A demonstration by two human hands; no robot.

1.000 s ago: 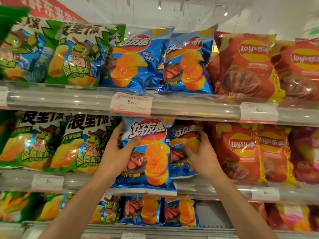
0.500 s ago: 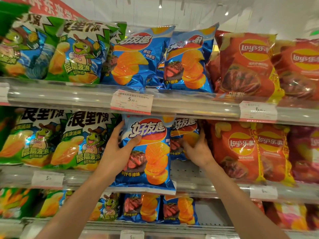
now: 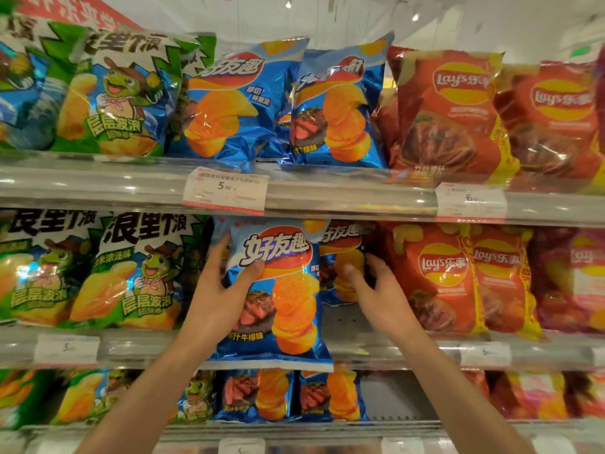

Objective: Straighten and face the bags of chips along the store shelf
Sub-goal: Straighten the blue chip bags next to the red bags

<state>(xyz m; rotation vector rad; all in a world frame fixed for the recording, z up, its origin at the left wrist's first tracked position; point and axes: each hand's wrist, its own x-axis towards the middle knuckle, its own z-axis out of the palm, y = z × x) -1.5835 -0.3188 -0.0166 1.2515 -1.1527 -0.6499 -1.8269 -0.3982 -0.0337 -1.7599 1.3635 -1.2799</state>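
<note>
On the middle shelf [image 3: 376, 352] my left hand [image 3: 219, 299] grips a blue steak-flavour chip bag [image 3: 288, 306] by its left edge, thumb across the front. The bag stands upright, faces me, and its bottom hangs over the shelf's front rail. Just right of it and further back stands a second blue bag [image 3: 340, 244], partly hidden behind the first. My right hand [image 3: 379, 296], blurred, holds that bag's right side with its thumb in front and its fingers curled at the edge.
Green turtle-print bags [image 3: 140, 273] stand to the left and red Lay's bags [image 3: 438, 276] to the right on the same shelf. Bare shelf floor shows under my right hand. The shelf above carries a price tag [image 3: 226, 191]; more blue bags [image 3: 262, 394] fill the shelf below.
My right hand has pushed the second blue bag up and back into the shelf, baring the shelf floor. My left hand keeps the front bag in about the same place.
</note>
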